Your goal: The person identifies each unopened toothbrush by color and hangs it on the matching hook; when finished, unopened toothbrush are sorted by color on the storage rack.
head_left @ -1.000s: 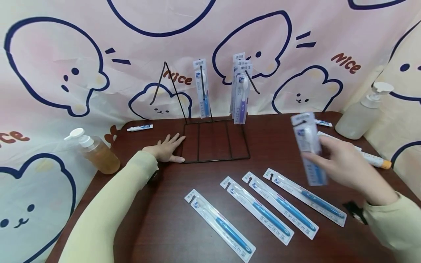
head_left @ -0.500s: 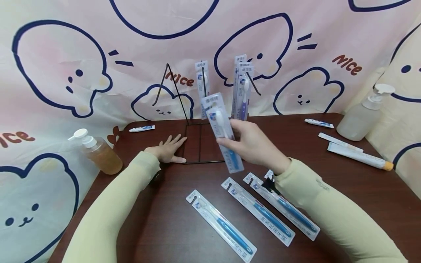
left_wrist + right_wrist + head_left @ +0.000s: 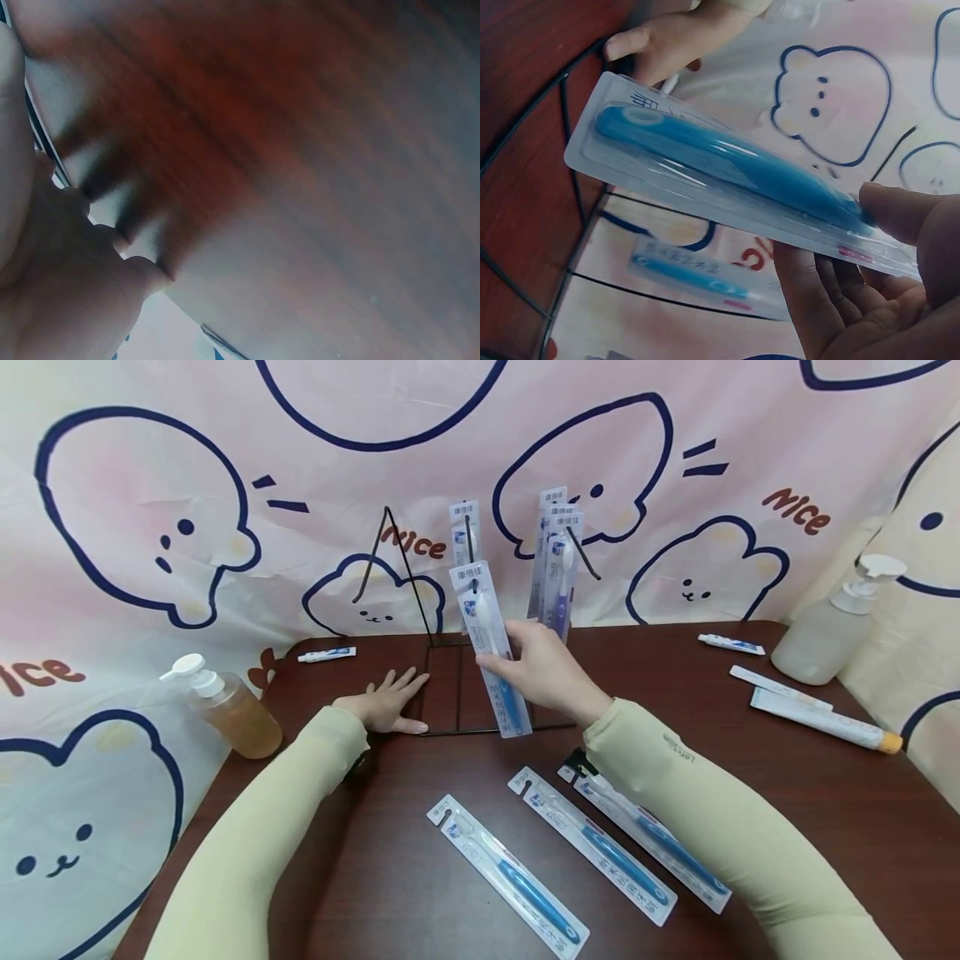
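Note:
My right hand pinches a packaged blue toothbrush between thumb and fingers, upright with a slight tilt. The top hole of this pack lines up with the tip of the middle hook on a black wire rack; whether the hook is through it I cannot tell. Behind hangs another blue toothbrush pack. A purple toothbrush pack hangs in front of others on the right hook. My left hand lies flat with spread fingers at the rack's left edge. In the right wrist view, the held pack shows its blue handle.
Several blue toothbrush packs lie on the dark table, partly under my right sleeve. Pump bottles stand left and right. Toothpaste tubes lie at the right. The rack's left hook sticks out bare.
My right hand has carried the toothbrush pack from the table's right side leftward to the rack's middle hook. The left hand has stayed at the rack's edge.

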`<state>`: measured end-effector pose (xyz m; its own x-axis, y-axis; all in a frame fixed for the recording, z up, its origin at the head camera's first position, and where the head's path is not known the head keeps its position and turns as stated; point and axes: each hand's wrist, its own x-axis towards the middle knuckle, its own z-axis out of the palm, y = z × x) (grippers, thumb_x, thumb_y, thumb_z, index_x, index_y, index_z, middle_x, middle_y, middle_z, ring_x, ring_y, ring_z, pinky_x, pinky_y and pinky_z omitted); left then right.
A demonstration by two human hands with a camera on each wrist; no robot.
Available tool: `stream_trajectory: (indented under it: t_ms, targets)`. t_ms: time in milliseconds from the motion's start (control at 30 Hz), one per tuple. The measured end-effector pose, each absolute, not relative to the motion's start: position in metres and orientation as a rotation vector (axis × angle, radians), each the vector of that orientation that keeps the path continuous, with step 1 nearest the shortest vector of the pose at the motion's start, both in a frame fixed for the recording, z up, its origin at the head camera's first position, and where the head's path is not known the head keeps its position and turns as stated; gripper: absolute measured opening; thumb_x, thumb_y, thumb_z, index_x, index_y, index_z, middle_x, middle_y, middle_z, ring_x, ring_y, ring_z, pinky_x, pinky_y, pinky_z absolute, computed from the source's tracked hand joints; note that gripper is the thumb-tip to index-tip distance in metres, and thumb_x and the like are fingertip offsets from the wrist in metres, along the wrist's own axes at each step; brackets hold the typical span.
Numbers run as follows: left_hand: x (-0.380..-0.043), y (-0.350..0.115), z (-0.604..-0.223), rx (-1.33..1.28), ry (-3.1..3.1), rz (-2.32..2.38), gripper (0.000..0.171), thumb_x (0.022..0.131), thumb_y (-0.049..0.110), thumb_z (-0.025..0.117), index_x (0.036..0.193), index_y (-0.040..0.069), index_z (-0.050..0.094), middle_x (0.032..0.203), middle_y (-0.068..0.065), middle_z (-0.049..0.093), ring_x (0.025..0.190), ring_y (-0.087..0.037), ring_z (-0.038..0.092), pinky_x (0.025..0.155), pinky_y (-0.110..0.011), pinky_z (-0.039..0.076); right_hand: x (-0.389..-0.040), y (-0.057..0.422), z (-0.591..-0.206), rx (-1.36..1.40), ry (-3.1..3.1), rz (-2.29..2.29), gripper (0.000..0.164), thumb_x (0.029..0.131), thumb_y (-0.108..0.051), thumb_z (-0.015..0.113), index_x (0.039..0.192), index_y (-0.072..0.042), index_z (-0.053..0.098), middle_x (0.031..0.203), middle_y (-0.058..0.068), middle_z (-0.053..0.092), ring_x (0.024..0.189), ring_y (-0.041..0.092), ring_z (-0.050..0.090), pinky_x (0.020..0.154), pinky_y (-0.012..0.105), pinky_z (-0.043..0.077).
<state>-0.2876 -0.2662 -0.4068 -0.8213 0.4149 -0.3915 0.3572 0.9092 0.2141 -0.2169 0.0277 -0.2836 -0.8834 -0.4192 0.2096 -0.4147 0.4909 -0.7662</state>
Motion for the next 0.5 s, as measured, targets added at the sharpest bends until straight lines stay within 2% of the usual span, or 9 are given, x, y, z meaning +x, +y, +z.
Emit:
stream_trajectory:
  t_ms: [200,500]
  targets:
    - [-0.288,-0.267,-0.407,0.566,2.637,0.189,0.097,0.080,0.064,0.051,0.149,0.021,-0.001,0.153,-0.012,-0.007,0.136,-0.041,-0.006,0.100,-0.065,0.006,-0.255,0.016,-0.286,-0.690,2.707,-1.377,0.040,0.089,-0.033,0.060,0.126,-0.017,0.053,0.109,0.000,0.062,0.087,0.012,0.062,0.070,0.034,0.051]
    - [-0.287,-0.268,-0.408,0.574,2.638,0.181,0.099,0.079,0.066,0.052,0.149,0.020,-0.002,0.153,-0.012,-0.008,0.135,-0.041,-0.007,0.099,-0.066,0.007,-0.304,-0.004,-0.272,-0.598,2.685,-1.325,0.033,0.095,-0.028,0.050,0.120,-0.007,0.052,0.112,0.007,0.060,0.094,0.016,0.059,0.075,0.033,0.049]
